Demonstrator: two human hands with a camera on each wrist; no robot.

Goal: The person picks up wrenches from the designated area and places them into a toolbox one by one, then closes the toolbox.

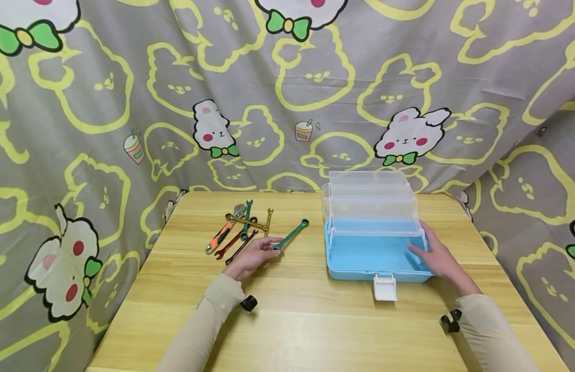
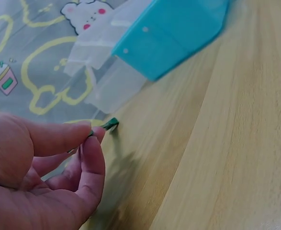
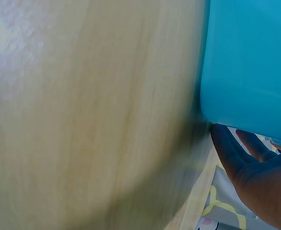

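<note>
My left hand (image 1: 255,257) pinches one end of a green wrench (image 1: 293,234) between thumb and fingertips. The wrench slants up and to the right, and in the left wrist view its far end (image 2: 111,123) shows past the fingers. To its right stands a light blue toolbox (image 1: 375,276) with its clear tiered trays (image 1: 373,201) raised. My right hand (image 1: 437,253) holds the box's right wall, thumb over the rim and fingers on the outside. The right wrist view has those fingers (image 3: 233,155) against the blue side.
Left of my left hand lies a loose pile: an orange-handled adjustable wrench (image 1: 219,236), a red wrench (image 1: 231,244), a purple wrench (image 1: 242,248), another green wrench (image 1: 247,219) and gold wrenches (image 1: 250,223). The toolbox's white latch (image 1: 385,289) hangs down in front. A patterned curtain (image 1: 268,77) borders the table.
</note>
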